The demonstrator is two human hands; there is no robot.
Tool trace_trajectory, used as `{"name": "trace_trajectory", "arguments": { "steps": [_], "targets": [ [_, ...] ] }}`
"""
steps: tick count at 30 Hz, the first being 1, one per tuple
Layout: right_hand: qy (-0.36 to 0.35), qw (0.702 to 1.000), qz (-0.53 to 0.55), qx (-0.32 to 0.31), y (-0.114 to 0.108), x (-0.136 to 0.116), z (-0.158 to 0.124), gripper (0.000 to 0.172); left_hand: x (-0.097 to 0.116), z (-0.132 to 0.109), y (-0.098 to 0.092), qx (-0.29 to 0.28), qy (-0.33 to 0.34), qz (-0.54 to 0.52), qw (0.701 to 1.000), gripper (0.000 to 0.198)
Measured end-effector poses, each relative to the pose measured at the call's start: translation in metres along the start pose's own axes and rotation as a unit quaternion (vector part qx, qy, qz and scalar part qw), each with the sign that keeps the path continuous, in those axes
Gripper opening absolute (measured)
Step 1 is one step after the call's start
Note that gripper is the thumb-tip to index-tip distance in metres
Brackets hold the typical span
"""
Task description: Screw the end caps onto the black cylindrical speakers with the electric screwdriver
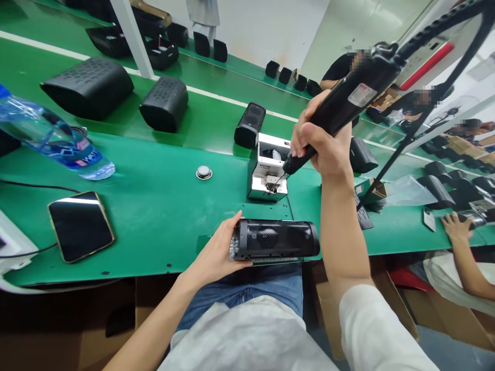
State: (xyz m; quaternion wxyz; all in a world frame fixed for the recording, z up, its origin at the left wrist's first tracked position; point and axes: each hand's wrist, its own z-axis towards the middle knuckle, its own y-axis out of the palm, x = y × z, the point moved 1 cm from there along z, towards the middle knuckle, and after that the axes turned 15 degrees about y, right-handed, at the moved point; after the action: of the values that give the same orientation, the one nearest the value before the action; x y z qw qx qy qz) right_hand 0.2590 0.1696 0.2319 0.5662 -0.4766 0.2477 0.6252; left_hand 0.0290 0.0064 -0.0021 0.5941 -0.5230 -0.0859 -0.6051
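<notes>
My left hand (222,248) grips the left end of a black speaker (284,239), which lies on its side near the front edge of the green bench. A round mesh patch shows on the speaker's face. Raised above the bench, my right hand (328,139) is wrapped round a black electric screwdriver (344,100) with a white label and a cable at its top. Its thin bit points down at the small screw feeder box (268,172), black and white, just beyond the speaker. Whether a screw sits on the bit I cannot tell.
A water bottle (58,136) and a phone (82,225) lie at the left. A small round metal part (203,172) sits left of the feeder. Several black speaker housings (164,103) stand on the green conveyor (209,116). At the right, a co-worker's hand (456,226) rests on the bench.
</notes>
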Motion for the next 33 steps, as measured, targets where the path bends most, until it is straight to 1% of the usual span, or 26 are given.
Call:
{"name": "trace_trajectory", "arguments": {
  "steps": [1,2,3,5,6,8,10,12,14,16,18,20,22,24,26,28,31,33],
  "targets": [
    [-0.011,0.999,0.003,0.032,0.003,0.001,-0.001,0.041,-0.001,0.000,0.000,-0.001,-0.003,0.000,1.000,0.141],
    [-0.026,0.996,0.010,0.085,0.007,0.003,-0.001,0.037,-0.001,0.000,0.000,-0.003,-0.005,0.001,1.000,0.141],
    [-0.040,0.988,0.019,0.149,0.012,0.005,-0.003,0.033,-0.001,0.000,0.000,-0.004,-0.005,0.002,1.000,0.141],
    [-0.053,0.962,0.024,0.267,0.020,0.011,-0.006,0.031,-0.001,0.001,0.000,-0.007,-0.002,0.003,1.000,0.138],
    [-0.052,0.950,0.018,0.308,0.024,0.013,-0.007,0.032,-0.001,0.001,0.000,-0.006,0.002,0.003,1.000,0.137],
    [-0.061,0.937,0.002,0.345,0.029,0.014,-0.009,0.030,0.000,0.002,-0.001,-0.002,0.010,0.000,1.000,0.135],
    [-0.102,0.930,0.005,0.352,0.030,0.012,-0.011,0.027,0.001,0.003,-0.001,-0.001,0.016,-0.004,1.000,0.134],
    [-0.139,0.928,0.020,0.346,0.031,0.010,-0.012,0.024,0.001,0.004,-0.001,-0.001,0.019,-0.007,1.000,0.133],
    [-0.147,0.932,0.031,0.330,0.031,0.007,-0.014,0.020,0.001,0.004,-0.001,-0.001,0.022,-0.008,1.000,0.133],
    [-0.129,0.938,0.039,0.318,0.033,0.004,-0.019,0.017,0.000,0.004,0.000,0.001,0.025,-0.007,1.000,0.134],
    [-0.096,0.945,0.052,0.308,0.035,-0.002,-0.027,0.015,0.000,0.004,0.000,0.003,0.030,-0.006,1.000,0.136],
    [-0.066,0.947,0.079,0.304,0.038,-0.013,-0.037,0.011,0.000,0.004,0.001,0.005,0.034,-0.005,0.999,0.137],
    [-0.047,0.945,0.112,0.304,0.043,-0.029,-0.047,0.007,0.000,0.004,0.001,0.005,0.036,-0.004,0.999,0.137],
    [-0.029,0.945,0.125,0.302,0.051,-0.048,-0.055,0.012,0.000,0.004,0.001,0.003,0.035,-0.004,0.999,0.138],
    [-0.007,0.946,0.117,0.301,0.062,-0.064,-0.061,0.023,0.000,0.004,0.000,0.000,0.032,-0.006,0.999,0.137],
    [0.013,0.946,0.116,0.302,0.070,-0.074,-0.063,0.030,0.000,0.004,0.000,-0.002,0.025,-0.009,1.000,0.136],
    [0.043,0.955,0.114,0.270,0.076,-0.077,-0.062,0.026,0.001,0.003,0.001,-0.003,0.018,-0.012,1.000,0.136],
    [0.042,0.964,0.100,0.243,0.076,-0.075,-0.060,0.025,0.001,0.003,0.001,-0.003,0.018,-0.015,1.000,0.137]
  ]
}}
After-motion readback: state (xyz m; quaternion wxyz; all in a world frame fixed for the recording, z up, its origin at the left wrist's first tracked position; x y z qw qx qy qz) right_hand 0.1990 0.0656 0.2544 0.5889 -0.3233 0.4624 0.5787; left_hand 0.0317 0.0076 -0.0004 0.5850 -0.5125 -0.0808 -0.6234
